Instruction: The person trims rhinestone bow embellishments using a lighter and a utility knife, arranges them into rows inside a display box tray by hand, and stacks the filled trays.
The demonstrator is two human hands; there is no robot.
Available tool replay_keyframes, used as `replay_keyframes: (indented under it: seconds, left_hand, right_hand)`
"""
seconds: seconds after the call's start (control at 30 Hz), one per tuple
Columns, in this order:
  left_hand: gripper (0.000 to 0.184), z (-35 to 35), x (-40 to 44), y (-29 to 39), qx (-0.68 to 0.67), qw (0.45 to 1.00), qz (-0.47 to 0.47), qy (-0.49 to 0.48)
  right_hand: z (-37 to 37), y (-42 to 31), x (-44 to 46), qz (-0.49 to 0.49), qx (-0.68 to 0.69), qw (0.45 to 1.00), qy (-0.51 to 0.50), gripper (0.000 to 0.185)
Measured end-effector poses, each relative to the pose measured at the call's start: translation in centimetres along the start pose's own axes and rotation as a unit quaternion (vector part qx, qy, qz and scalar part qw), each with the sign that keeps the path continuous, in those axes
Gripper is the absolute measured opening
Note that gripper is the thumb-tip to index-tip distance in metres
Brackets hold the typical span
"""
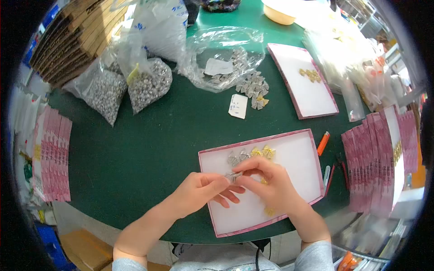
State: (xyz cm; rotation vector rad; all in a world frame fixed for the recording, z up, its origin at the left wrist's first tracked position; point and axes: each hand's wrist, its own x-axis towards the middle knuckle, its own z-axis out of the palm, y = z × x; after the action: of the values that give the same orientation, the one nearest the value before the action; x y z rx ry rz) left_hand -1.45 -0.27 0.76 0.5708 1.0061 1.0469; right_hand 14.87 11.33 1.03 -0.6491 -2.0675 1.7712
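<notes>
My left hand (203,189) and my right hand (266,180) meet over a white tray with a pink rim (262,229). Between their fingertips is a small silver piece (232,176), pinched from both sides; its exact shape is partly hidden. Just beyond the fingers, silver bow-shaped pieces (238,157) and gold bow-shaped pieces (262,152) lie in a row in the tray. Another gold piece (269,211) shows beside my right wrist, nearer the tray's front edge.
A pile of silver pieces (253,85) lies by an open plastic bag (194,67). Bead bags (148,88) stand back left. A second tray (312,101), an orange lighter (323,143) and stacked pink boxes (370,162) are right; more boxes (56,156) stand left.
</notes>
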Motion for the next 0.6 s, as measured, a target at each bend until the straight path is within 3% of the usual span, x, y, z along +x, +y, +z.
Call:
replay_keyframes:
  seconds: [0.03,0.13,0.23,0.6]
  left_hand:
    - [0.032,0.0,0.1,-0.1,0.009,1.0,0.011,0.016]
    - [0.034,0.7,0.5,-1.0,0.069,0.984,0.123,0.106]
    - [0.043,1.3,0.3,-0.7,0.063,0.977,0.169,0.112]
    - [0.042,1.7,0.3,-1.3,0.109,0.965,0.193,0.137]
  right_hand:
    - [-0.1,0.1,-0.2,0.07,0.085,0.994,0.019,0.022]
    - [-1.2,-0.7,-0.1,0.14,0.166,0.976,-0.011,0.023]
    - [-1.2,-1.0,-0.1,0.161,0.215,0.963,-0.02,0.022]
    - [-0.6,-0.5,-0.2,0.146,0.217,0.965,0.001,0.02]
